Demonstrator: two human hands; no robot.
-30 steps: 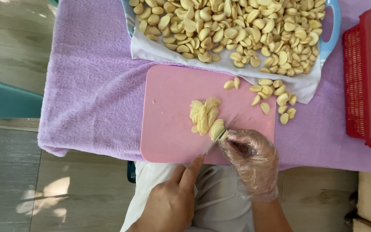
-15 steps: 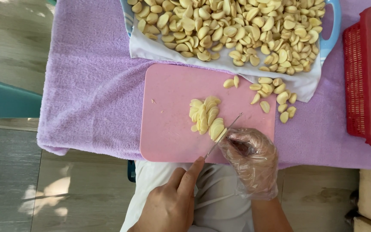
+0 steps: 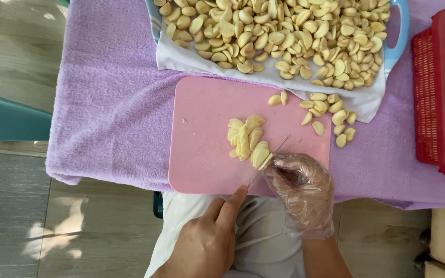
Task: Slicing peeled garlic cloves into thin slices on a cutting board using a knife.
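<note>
Head view: pink cutting board [image 3: 207, 134] on a purple towel [image 3: 109, 103]. Far side, a tray [image 3: 398, 36] w/ white cloth, piled w/ peeled garlic cloves [image 3: 284, 36]; a few loose cloves [image 3: 330, 110] spill onto the board's far right corner. Red basket [image 3: 428, 103] at right holds more pale pieces, cut off by frame edge. Sliced garlic pile [image 3: 245, 136] sits mid-board, left of the blade.

Knife [image 3: 269, 162] is thin, seen nearly edge-on; handle hidden under the left hand [image 3: 207, 242], which is clenched on it, index finger along the spine. Right hand [image 3: 300, 190], in a clear plastic glove, is closed w/ fingertips pinching a garlic clove [image 3: 262, 156] on the board's near edge, just right of the blade. The clove touches the blade and is partly covered by glove, so its cut state is hard to make out.
</note>
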